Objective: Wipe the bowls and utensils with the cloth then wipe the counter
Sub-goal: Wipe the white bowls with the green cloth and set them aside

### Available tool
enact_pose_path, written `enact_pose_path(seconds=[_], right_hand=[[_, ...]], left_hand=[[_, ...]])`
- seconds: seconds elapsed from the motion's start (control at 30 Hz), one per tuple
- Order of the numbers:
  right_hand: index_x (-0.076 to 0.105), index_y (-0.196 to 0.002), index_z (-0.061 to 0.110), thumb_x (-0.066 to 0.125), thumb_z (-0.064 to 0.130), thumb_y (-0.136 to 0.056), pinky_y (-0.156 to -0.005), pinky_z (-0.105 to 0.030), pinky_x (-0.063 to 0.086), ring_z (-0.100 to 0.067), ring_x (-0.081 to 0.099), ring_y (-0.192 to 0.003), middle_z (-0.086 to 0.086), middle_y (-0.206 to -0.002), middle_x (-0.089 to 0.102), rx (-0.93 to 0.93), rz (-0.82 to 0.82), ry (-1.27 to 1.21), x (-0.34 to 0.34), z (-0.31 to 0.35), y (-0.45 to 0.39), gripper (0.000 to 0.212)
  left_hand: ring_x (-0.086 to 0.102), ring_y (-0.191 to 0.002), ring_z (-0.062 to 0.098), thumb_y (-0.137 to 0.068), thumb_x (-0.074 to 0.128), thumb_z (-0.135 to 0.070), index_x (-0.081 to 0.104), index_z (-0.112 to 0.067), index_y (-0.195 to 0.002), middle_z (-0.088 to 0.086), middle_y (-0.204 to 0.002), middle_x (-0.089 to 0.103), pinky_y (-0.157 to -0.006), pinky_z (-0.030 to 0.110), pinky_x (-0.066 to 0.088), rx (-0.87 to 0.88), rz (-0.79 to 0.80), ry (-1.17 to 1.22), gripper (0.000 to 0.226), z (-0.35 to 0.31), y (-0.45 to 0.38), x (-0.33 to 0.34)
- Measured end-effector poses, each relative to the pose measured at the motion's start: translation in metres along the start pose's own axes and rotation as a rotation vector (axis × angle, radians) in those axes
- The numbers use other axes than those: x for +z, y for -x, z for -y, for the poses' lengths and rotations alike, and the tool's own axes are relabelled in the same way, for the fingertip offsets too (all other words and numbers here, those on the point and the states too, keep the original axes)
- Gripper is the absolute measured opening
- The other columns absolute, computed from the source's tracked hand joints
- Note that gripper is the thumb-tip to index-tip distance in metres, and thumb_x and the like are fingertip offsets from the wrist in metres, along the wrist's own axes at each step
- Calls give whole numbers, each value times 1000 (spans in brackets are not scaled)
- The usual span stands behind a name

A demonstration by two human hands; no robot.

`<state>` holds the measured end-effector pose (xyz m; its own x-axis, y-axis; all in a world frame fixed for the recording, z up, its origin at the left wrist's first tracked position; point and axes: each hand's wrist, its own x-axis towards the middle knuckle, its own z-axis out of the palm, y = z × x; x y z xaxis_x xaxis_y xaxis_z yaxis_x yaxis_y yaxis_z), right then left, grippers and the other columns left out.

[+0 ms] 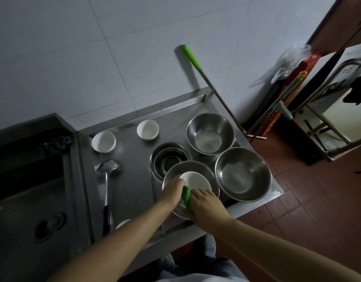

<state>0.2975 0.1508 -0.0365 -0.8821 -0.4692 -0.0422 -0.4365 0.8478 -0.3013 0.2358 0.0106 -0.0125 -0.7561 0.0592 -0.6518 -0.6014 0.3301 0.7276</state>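
Observation:
My left hand (172, 190) grips the near-left rim of a small white bowl (197, 181), held over a steel bowl (206, 169) near the counter's front. My right hand (208, 208) presses a green cloth (186, 195) against the white bowl's near side. Two more white bowls (103, 141) (147, 129) stand at the back left of the steel counter (132, 180). Two large steel bowls (210, 133) (243, 174) sit at the right. A stack of smaller steel bowls (168, 156) sits in the middle. A steel ladle (107, 180) with a black handle lies at the left.
A sink (28, 190) with a drain lies to the left, a dark scourer (57, 142) on its back ledge. A green-handled mop pole (212, 88) leans on the wall behind the counter. More mops and a metal frame (322, 110) stand on the red tile floor at right.

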Motion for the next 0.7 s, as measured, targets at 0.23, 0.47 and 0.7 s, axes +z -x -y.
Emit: enact_pose_path(seconds=[0.23, 0.47, 0.7], right_hand=[[12, -161, 25, 49, 39, -95, -123, -41, 24, -19, 21, -150, 1, -166, 18, -97, 366, -239, -41, -16, -1, 77], [55, -128, 16, 63, 47, -92, -93, -41, 51, -19, 56, -100, 0, -119, 60, -319, 55, -111, -14, -27, -9, 48], [68, -107, 29, 42, 62, -90, -83, -32, 48, -17, 57, -96, 8, -104, 63, -398, 8, 285, -15, -36, 3, 45]], left_hand=[[60, -77, 11, -96, 46, -25, 71, -32, -91, -9, -78, 67, -69, 29, 46, 54, 115, -78, 26, -10, -8, -33], [56, -75, 16, -97, 44, -27, 68, -19, -88, 0, -77, 62, -67, 29, 44, -6, 137, -72, 27, -5, -5, -24], [61, -78, 21, -94, 49, -36, 72, -32, -106, 7, -86, 67, -66, 30, 50, -115, 350, -151, 27, -6, -14, -41]])
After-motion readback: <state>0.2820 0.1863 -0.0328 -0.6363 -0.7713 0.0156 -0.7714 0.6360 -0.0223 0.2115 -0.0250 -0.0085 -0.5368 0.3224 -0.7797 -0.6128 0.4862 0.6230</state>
